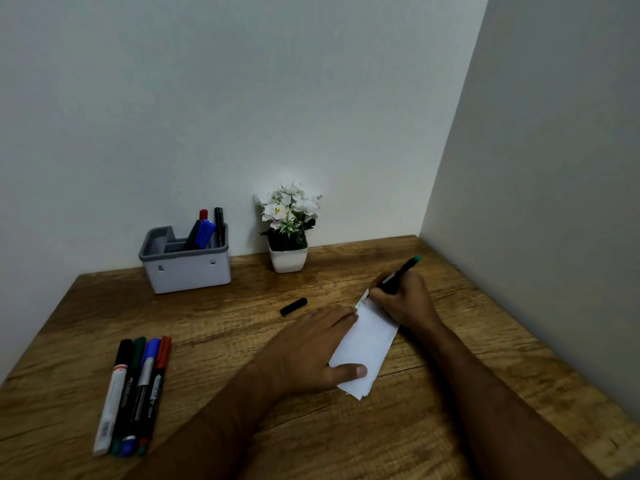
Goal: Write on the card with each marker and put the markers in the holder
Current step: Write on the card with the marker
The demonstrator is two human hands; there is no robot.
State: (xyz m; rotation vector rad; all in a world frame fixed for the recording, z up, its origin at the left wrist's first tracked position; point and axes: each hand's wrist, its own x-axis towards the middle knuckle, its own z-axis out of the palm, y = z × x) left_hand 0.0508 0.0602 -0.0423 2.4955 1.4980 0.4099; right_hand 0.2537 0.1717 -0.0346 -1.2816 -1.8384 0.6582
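A white card [367, 341] lies on the wooden table [242, 341]. My left hand [311, 348] presses flat on its left side, thumb on the near end. My right hand [405, 299] grips a black marker [401, 270] with a teal end, its tip touching the card's far corner, where some writing shows. The marker's black cap [293, 306] lies loose on the table beyond my left hand. Several capped markers [133, 393] lie side by side at the near left. A grey holder [187, 268] at the back holds several markers.
A small white pot of white flowers [288, 233] stands against the back wall, right of the holder. A wall closes off the table's right side. The table's left edge runs diagonally past the row of markers.
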